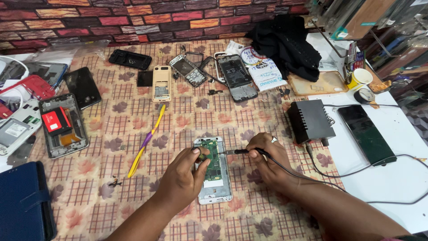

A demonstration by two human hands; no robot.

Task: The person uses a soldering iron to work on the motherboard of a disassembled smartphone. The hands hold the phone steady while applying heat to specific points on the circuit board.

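Both forearms reach in from the counter's near edge. The left hand (pixel 183 172) pins the opened phone (pixel 214 172) there, its long axis running toward the far edge. The right hand (pixel 266 154) pinches a soldering iron (pixel 238 151), tip pointing left onto the green board. A yellow-purple tool (pixel 147 140) lies left; a black box (pixel 310 120) sits right.

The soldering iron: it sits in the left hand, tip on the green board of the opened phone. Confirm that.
Not quite: the head view shows the soldering iron in the right hand. The left hand steadies the green board of the opened phone.
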